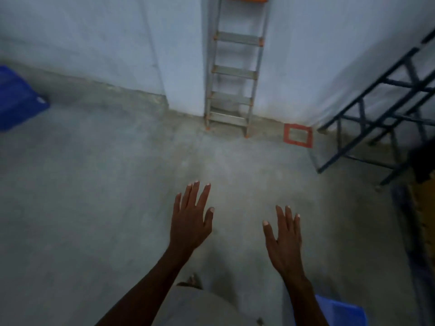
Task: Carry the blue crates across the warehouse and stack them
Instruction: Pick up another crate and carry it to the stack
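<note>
Right hand [283, 234] empty, above blue crate [341, 312]

- A bare grey concrete floor [106, 184] fills the lower part of the view, worn and blotchy, paler towards the middle.
- Pale blue-white walls [94, 43] rise from it, with a square column [186, 55] jutting out near the centre.
- An aluminium ladder [233, 74] with orange fittings leans against the wall just right of the column, its feet on the floor.
- An orange rectangular outline [298, 135] is marked on the floor near the wall's foot, right of the ladder.
- A dark blue metal rack frame [381, 118] stands at the right edge.
- The light is dim and even.
</note>
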`<action>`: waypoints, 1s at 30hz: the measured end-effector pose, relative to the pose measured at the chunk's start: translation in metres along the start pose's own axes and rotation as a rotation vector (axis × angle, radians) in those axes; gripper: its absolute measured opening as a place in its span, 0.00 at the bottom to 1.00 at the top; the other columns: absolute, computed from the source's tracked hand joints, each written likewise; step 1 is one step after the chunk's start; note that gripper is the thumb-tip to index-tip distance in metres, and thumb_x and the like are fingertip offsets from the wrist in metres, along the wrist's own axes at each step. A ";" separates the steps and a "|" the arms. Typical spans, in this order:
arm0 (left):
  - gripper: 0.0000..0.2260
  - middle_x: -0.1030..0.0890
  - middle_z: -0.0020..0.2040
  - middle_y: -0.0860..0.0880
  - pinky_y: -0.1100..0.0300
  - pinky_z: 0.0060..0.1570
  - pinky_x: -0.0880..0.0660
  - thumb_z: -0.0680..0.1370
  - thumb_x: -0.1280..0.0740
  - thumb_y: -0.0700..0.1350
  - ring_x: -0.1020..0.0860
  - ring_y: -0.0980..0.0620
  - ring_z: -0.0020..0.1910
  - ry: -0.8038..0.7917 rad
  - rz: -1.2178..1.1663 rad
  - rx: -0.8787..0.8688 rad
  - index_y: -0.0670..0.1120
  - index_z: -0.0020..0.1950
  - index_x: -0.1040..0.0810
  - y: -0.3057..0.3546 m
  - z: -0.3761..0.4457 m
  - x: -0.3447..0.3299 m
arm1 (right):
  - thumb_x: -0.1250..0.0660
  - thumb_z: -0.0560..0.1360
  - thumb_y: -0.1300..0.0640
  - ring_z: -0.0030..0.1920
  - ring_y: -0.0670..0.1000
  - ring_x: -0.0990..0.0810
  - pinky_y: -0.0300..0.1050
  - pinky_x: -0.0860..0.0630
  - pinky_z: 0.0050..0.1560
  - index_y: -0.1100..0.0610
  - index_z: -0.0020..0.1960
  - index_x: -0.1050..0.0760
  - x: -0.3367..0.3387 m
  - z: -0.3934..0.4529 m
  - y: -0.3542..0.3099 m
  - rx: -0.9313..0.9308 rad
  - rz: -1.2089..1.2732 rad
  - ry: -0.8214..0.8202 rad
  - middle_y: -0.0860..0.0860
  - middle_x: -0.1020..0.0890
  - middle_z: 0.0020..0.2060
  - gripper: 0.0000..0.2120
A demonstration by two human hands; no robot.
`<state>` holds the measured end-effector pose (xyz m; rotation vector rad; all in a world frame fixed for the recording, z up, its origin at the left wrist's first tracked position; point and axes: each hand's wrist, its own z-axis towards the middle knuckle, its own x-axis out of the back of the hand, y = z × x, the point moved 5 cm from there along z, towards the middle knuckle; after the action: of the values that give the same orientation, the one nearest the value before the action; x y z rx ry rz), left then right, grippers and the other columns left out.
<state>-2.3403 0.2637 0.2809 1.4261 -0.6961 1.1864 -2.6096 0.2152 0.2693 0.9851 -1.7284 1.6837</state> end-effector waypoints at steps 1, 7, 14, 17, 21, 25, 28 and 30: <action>0.30 0.46 0.83 0.47 0.43 0.78 0.47 0.82 0.43 0.56 0.49 0.48 0.82 0.022 0.000 0.061 0.55 0.83 0.47 -0.029 0.007 0.011 | 0.51 0.79 0.33 0.80 0.54 0.57 0.57 0.50 0.77 0.47 0.79 0.43 -0.019 0.015 -0.026 0.040 0.006 -0.046 0.50 0.48 0.81 0.33; 0.29 0.46 0.83 0.47 0.41 0.78 0.47 0.82 0.44 0.59 0.49 0.47 0.82 0.109 0.018 0.313 0.54 0.82 0.45 -0.164 0.051 0.061 | 0.55 0.77 0.29 0.79 0.49 0.61 0.58 0.51 0.77 0.43 0.80 0.47 -0.109 0.099 -0.171 0.255 0.010 -0.199 0.45 0.53 0.81 0.35; 0.30 0.49 0.83 0.49 0.45 0.79 0.52 0.82 0.48 0.64 0.52 0.49 0.82 0.187 0.020 0.496 0.55 0.82 0.45 -0.275 0.138 0.080 | 0.51 0.81 0.34 0.79 0.49 0.63 0.57 0.52 0.76 0.42 0.80 0.50 -0.217 0.223 -0.291 0.456 -0.076 -0.374 0.45 0.54 0.81 0.31; 0.30 0.48 0.83 0.49 0.44 0.79 0.50 0.82 0.49 0.64 0.52 0.49 0.82 0.221 0.037 0.636 0.56 0.82 0.45 -0.325 0.176 0.090 | 0.52 0.80 0.33 0.79 0.48 0.64 0.55 0.53 0.76 0.41 0.80 0.52 -0.255 0.287 -0.347 0.543 -0.109 -0.447 0.46 0.54 0.81 0.31; 0.30 0.46 0.83 0.49 0.47 0.79 0.51 0.82 0.50 0.66 0.51 0.51 0.82 0.286 0.011 0.828 0.56 0.82 0.43 -0.381 0.224 0.115 | 0.52 0.80 0.34 0.80 0.50 0.61 0.56 0.50 0.77 0.42 0.80 0.50 -0.298 0.365 -0.436 0.681 -0.129 -0.507 0.47 0.51 0.81 0.31; 0.29 0.45 0.82 0.49 0.45 0.79 0.49 0.82 0.49 0.65 0.50 0.50 0.82 0.346 0.017 0.935 0.56 0.81 0.42 -0.443 0.274 0.141 | 0.51 0.80 0.34 0.80 0.52 0.58 0.57 0.49 0.77 0.43 0.80 0.49 -0.354 0.426 -0.532 0.776 -0.152 -0.578 0.48 0.49 0.81 0.31; 0.29 0.43 0.82 0.48 0.44 0.78 0.47 0.82 0.50 0.65 0.48 0.49 0.81 0.388 0.031 0.991 0.55 0.81 0.41 -0.509 0.308 0.162 | 0.50 0.80 0.35 0.80 0.53 0.57 0.57 0.49 0.77 0.43 0.80 0.49 -0.408 0.455 -0.607 0.822 -0.145 -0.625 0.48 0.49 0.81 0.31; 0.30 0.43 0.82 0.48 0.44 0.78 0.47 0.82 0.52 0.66 0.47 0.49 0.81 0.419 0.022 1.029 0.55 0.81 0.41 -0.558 0.328 0.175 | 0.49 0.80 0.35 0.80 0.53 0.58 0.56 0.50 0.77 0.42 0.80 0.52 -0.449 0.469 -0.655 0.836 -0.123 -0.644 0.48 0.51 0.81 0.31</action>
<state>-1.6871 0.1108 0.2722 1.8661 0.2695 1.9159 -1.7672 -0.1603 0.2701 2.1436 -1.1999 2.1972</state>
